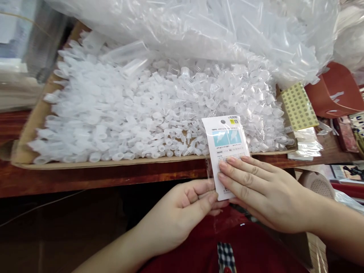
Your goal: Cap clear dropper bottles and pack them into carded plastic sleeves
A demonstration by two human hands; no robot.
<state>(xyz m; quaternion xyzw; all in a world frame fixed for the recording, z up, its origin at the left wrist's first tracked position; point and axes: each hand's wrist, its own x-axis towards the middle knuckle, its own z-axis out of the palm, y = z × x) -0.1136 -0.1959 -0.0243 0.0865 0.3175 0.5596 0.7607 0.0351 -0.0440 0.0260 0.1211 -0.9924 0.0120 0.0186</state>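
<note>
A white printed product card [227,142] in a clear plastic sleeve is tilted in front of me, with small blue pictures, fine print, a round hole and "1,000" at its top. My left hand [193,204] pinches its lower left corner between thumb and fingers, some fingers passing underneath. Across the card's lower right half, my right hand [256,189] lies flat with fingers straight and side by side. Its thumb is mostly hidden. Behind the card, a shallow cardboard tray [93,163] is heaped with translucent plastic nozzle tips [136,110].
A large clear plastic bag [199,26] of translucent pieces covers the tray's back. On the right are a yellow sheet of round stickers [300,106], small clear bags [307,144] and a reddish-brown box [335,91]. The wooden table's front edge [99,182] runs below the tray.
</note>
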